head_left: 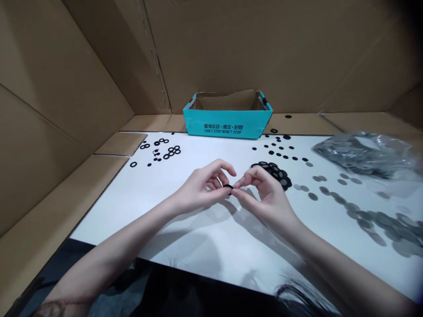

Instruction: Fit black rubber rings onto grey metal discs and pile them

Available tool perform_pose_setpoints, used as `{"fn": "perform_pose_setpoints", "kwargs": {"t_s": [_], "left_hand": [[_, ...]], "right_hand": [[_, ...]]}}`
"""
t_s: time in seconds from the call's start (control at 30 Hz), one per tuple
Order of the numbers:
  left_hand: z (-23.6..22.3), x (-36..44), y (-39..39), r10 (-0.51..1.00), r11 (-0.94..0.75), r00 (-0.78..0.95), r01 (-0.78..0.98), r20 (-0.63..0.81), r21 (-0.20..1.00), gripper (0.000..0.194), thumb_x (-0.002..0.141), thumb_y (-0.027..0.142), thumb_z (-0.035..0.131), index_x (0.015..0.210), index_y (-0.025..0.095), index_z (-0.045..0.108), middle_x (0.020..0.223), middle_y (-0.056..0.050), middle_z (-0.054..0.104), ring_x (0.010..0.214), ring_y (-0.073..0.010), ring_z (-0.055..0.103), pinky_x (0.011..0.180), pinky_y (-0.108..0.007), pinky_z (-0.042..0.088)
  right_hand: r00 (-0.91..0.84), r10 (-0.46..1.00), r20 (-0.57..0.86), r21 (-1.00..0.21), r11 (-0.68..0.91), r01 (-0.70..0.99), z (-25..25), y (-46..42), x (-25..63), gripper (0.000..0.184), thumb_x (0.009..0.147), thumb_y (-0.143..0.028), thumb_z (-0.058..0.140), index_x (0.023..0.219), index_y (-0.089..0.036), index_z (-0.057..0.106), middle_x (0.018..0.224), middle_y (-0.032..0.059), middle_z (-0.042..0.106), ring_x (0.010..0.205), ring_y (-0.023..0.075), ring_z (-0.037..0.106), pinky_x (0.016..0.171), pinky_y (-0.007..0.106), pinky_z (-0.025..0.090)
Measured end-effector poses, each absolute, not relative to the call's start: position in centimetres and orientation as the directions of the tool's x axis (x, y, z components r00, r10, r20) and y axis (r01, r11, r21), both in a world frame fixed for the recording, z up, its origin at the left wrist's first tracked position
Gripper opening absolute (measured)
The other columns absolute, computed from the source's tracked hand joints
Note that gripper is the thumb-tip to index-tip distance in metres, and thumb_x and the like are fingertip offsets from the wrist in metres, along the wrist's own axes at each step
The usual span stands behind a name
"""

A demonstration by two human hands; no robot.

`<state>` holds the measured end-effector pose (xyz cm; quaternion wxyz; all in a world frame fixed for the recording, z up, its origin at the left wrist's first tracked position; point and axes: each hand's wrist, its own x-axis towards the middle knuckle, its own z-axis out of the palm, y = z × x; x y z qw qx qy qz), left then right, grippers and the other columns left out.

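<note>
A small black ring (228, 186) is pinched between my two hands above the white tabletop. My left hand (205, 185) grips its left side with the thumb and curled fingers, while the index finger arches above. On its right edge, the thumb and fingertip of my right hand (265, 188) press together. Fingers partly hide the ring, and I cannot make out whether a disc sits inside it. Just behind my right hand lies a pile of black rings with grey centres (272, 171).
Black rings (172, 152) and small black pieces lie at the left. More black discs (279, 154) are scattered back right. Grey translucent discs (366, 215) spread along the right beside a clear plastic bag of discs (357, 154). A turquoise box (228, 124) stands at the back, before cardboard walls (280, 53).
</note>
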<state>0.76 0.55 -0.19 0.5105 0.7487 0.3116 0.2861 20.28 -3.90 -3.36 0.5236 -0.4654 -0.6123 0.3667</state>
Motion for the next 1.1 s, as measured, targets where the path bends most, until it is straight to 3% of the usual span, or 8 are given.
{"fn": "perform_pose_setpoints", "kwargs": {"t_s": [0.27, 0.77, 1.1], "left_hand": [[0.5, 0.6, 0.8, 0.693, -0.252, 0.719, 0.178, 0.049, 0.951, 0.025, 0.085, 0.022, 0.070, 0.103, 0.021, 0.053, 0.084, 0.002, 0.059, 0.070, -0.0097, 0.061, 0.061, -0.020, 0.047], [-0.6, 1.1, 0.7, 0.796, -0.258, 0.572, 0.025, 0.198, 0.966, 0.031, 0.087, 0.029, 0.076, 0.101, 0.022, 0.049, 0.085, 0.002, 0.061, 0.070, -0.0077, 0.062, 0.061, -0.017, 0.049], [-0.7, 0.6, 0.8, 0.755, -0.286, 0.628, 0.054, 0.190, 0.957, 0.031, 0.088, 0.029, 0.076, 0.104, 0.022, 0.051, 0.086, 0.002, 0.061, 0.070, -0.0081, 0.063, 0.060, -0.018, 0.049]], "right_hand": [[0.017, 0.955, 0.295, -0.954, 0.294, 0.055, -3.7, -4.4, 19.8, 0.039, 0.085, -0.025, 0.074, 0.081, -0.027, 0.036, 0.078, -0.0041, 0.064, 0.082, 0.0167, 0.067, 0.078, 0.034, 0.045], [-0.061, 0.978, 0.200, -0.979, 0.202, 0.030, -3.6, -4.0, 20.3, 0.040, 0.086, -0.032, 0.074, 0.081, -0.027, 0.036, 0.076, -0.0038, 0.061, 0.075, 0.0151, 0.061, 0.067, 0.031, 0.042], [-0.025, 0.976, 0.217, -0.976, 0.217, -0.010, -3.4, -4.4, 20.1, 0.041, 0.086, -0.029, 0.076, 0.081, -0.027, 0.035, 0.077, -0.0034, 0.063, 0.075, 0.0150, 0.062, 0.068, 0.032, 0.041]]}}
